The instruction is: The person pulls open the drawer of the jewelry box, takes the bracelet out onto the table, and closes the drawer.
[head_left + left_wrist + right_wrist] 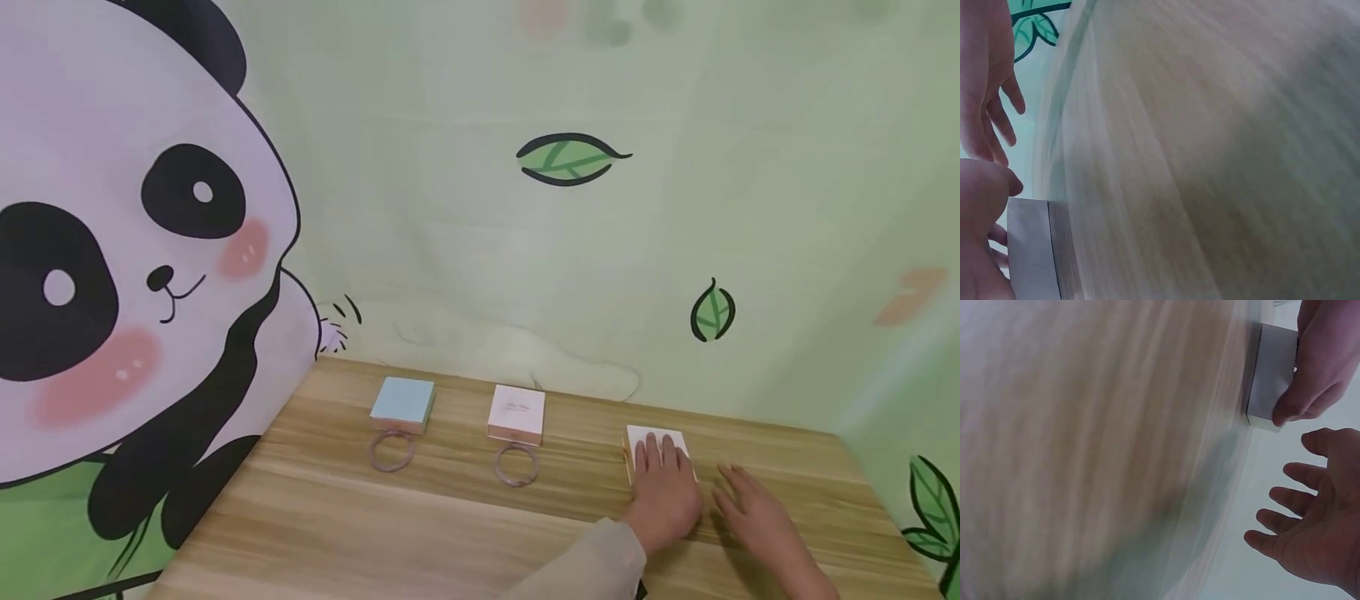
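A white square box (641, 435) lies on the wooden table at the right. My left hand (666, 492) rests over its top, fingers stretched straight across the lid and covering much of it. At the box's end the thumb (1013, 185) touches the corner in the left wrist view, where the box's pale side (1032, 250) faces the camera. Just right of the box hovers my right hand (753, 508), holding nothing. Its fingers (1291, 500) are spread and relaxed in the right wrist view, apart from the box (1272, 372).
A light blue box (403, 400) stands at the table's back left, with a pinkish ring (372, 451) before it. Between it and my hands sits a pale pink box (517, 410) with another ring (497, 467) in front. A panda-printed backdrop (450, 208) rises behind the table (375, 533).
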{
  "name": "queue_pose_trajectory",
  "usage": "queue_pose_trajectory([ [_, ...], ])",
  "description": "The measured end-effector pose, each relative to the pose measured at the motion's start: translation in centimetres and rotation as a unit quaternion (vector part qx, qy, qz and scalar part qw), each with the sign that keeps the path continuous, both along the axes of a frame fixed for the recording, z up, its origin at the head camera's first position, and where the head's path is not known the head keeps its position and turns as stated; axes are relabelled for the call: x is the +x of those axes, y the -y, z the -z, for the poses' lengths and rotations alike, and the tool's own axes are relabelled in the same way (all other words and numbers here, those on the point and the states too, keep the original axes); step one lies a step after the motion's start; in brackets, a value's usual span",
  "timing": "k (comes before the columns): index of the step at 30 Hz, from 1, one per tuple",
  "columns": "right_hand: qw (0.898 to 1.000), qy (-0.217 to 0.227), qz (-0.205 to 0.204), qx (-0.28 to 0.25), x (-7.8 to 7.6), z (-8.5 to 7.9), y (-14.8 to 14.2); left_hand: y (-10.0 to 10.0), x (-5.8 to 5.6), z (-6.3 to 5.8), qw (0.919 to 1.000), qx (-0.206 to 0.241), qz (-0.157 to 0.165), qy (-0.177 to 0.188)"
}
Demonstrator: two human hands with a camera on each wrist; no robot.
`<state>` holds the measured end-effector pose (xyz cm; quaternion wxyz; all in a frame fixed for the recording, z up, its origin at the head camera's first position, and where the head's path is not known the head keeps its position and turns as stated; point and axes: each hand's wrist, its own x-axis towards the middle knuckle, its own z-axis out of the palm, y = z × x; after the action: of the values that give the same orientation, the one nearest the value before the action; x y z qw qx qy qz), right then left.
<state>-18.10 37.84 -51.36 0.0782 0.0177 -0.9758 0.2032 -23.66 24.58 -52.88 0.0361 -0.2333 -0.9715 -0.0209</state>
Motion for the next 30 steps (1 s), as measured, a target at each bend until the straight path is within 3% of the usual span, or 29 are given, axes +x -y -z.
queue_pose_trajectory([
  [7, 1.0, 0.012, -0.004, 0.001, 0.2, 0.2, 0.2, 0.4, 0.1, -0.1, 0.9996, 0.015, 0.004, -0.024],
  [19, 1.0, 0.006, -0.003, 0.03, 0.4, 0.5, -0.1, -0.2, -0.6, 0.1, 0.9995, 0.031, -0.005, 0.003],
  [23, 1.0, 0.005, -0.009, 0.029, 0.5, 0.7, -0.2, -0.1, -0.9, 0.6, 0.9991, 0.039, -0.01, -0.012],
  [30, 1.0, -0.005, -0.011, 0.021, 0.4, 0.5, -0.1, 0.7, -1.1, 0.3, 0.9983, 0.045, 0.015, -0.034],
])
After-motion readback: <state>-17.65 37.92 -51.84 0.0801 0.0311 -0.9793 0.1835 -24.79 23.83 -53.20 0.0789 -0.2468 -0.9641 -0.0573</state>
